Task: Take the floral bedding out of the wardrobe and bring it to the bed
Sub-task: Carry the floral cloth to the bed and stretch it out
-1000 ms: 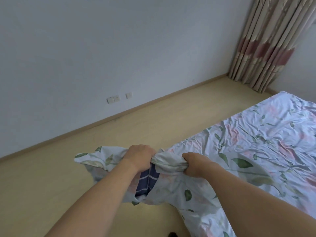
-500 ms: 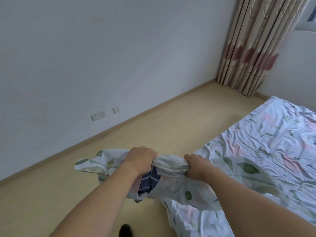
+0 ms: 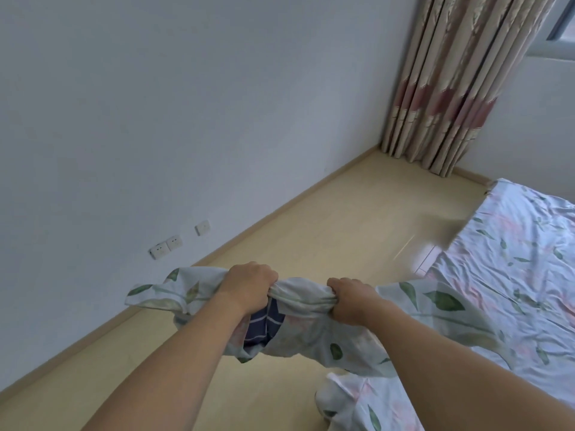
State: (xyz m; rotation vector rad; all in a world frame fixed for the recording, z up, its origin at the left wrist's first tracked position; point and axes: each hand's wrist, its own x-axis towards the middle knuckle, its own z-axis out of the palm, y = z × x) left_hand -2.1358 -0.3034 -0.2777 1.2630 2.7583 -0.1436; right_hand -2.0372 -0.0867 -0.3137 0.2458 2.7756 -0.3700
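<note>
The floral bedding point(image 3: 314, 334), pale with green leaves and pink blooms, hangs bunched between both hands above the floor. My left hand point(image 3: 249, 286) grips one gathered end and my right hand point(image 3: 350, 298) grips the bunch a little to the right. A dark blue striped inner layer point(image 3: 264, 326) shows under my left hand. The cloth trails right onto the bed point(image 3: 513, 253), which is covered with the same floral fabric. The wardrobe is out of sight.
Pale wooden floor point(image 3: 326, 225) runs along a white wall with sockets point(image 3: 169, 245) low down. Striped beige and red curtains point(image 3: 445, 82) hang in the far corner. A fold of the bedding point(image 3: 357, 405) droops near the bed's corner at the bottom.
The view has tilted up and swung left, so the bed sits further right. Both hands keep the same grip on the bunched bedding, held slightly higher.
</note>
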